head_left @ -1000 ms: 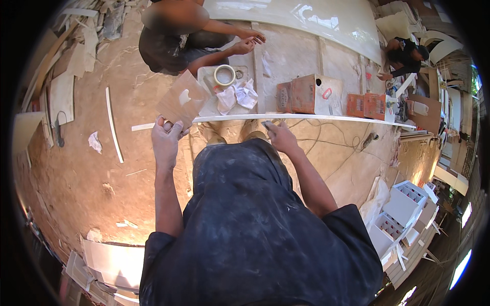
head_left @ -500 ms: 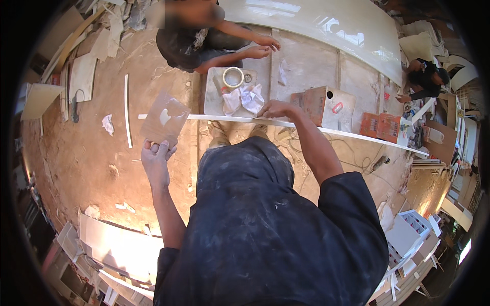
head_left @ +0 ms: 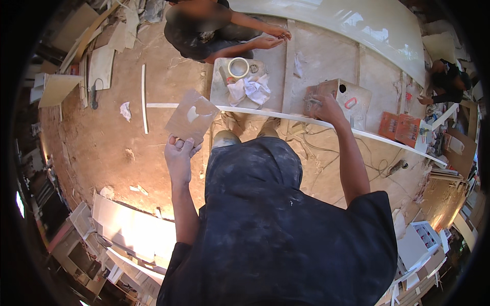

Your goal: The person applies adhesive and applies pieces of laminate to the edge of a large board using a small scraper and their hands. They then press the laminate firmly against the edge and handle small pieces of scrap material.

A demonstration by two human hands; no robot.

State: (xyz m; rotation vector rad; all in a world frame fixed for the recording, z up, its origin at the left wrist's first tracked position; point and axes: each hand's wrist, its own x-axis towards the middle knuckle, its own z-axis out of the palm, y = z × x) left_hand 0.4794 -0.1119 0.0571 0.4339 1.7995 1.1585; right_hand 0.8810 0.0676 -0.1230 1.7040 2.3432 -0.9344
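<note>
My left hand [head_left: 181, 155] grips the lower edge of a thin, translucent square sheet [head_left: 185, 126]. A dab of white paste [head_left: 192, 114] sits on that sheet. My right hand [head_left: 329, 109] is at a long, narrow white strip [head_left: 286, 116] that runs across in front of me. Its fingers are drawn together at the strip's edge, beside a worn orange-and-grey box [head_left: 352, 97]; what they hold, if anything, is too small to make out. The strip passes close to the near edge of a low grey stand [head_left: 219, 92].
A tape roll [head_left: 238, 67] and a crumpled white cloth [head_left: 250, 91] lie on the stand. A person [head_left: 204, 30] crouches beyond it; another [head_left: 446, 81] is far right. Orange boxes [head_left: 400, 127], a cable [head_left: 377, 168] and a second white strip [head_left: 144, 99] lie around.
My right hand has slid rightward along the strip, from beside the cloth to the worn box. My left hand still holds the sheet. The whole view has shifted slightly.
</note>
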